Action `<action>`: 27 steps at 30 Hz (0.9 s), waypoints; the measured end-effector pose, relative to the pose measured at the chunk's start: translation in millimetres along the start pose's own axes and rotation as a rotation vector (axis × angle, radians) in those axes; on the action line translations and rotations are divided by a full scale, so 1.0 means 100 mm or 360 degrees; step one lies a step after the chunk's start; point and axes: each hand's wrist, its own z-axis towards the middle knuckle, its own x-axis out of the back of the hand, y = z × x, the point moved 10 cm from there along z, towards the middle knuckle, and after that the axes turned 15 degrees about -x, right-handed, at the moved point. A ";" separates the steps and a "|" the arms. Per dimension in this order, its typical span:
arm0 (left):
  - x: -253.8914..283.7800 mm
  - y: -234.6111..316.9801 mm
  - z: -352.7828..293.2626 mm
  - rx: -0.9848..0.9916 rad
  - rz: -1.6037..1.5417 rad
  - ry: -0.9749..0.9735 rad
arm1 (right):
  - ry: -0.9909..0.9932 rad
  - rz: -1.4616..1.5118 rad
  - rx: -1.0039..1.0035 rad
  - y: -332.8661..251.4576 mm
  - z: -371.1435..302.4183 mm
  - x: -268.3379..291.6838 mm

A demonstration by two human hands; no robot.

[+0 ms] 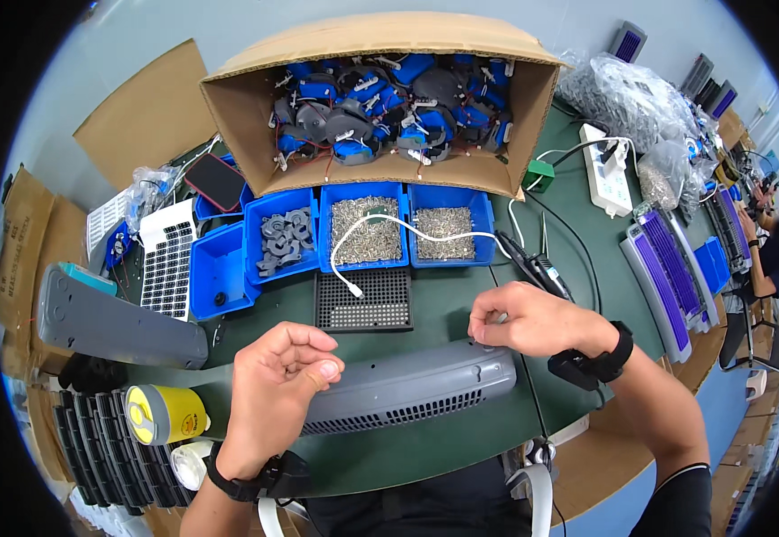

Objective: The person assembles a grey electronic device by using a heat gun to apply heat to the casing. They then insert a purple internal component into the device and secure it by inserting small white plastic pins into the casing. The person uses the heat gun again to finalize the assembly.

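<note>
A long grey plastic housing (pixel 412 383) with slotted vents along its near side lies across the green table in front of me. My left hand (pixel 273 380) hovers over its left end, fingers curled in and thumb against them; whatever they may hold is hidden. At the other end, my right hand (pixel 533 320) pinches thumb and forefinger together right at the housing's top, by a small hole. Anything between those fingertips is too small to name. Beyond the housing sits a black perforated tray (pixel 363 315) with rows of small screws standing in part of it.
Blue bins hold screws (pixel 443 221) and grey curved parts (pixel 284 242). Behind them a carton (pixel 380 174) is full of blue-and-grey parts. A white cable (pixel 425 234) hangs over the bins, near an electric screwdriver (pixel 537 268). Another housing (pixel 121 322) stands left, beside a yellow-grey container (pixel 166 414).
</note>
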 end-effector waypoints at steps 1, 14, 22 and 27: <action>-0.02 -0.04 0.04 -0.0004 0.0037 -0.0026 | -0.0019 -0.0046 0.0006 -0.01 0.03 -0.01; -0.16 -0.43 0.30 0.0445 0.0005 -0.0246 | -0.0401 -0.0070 -0.0061 0.00 0.16 -0.12; -0.31 -0.53 0.30 0.0524 0.0046 -0.0416 | 0.0306 0.0341 0.0225 -0.10 -0.38 0.07; -0.38 -0.49 0.31 0.0492 0.0219 -0.0533 | 0.0634 0.0623 0.0277 0.21 -0.91 0.01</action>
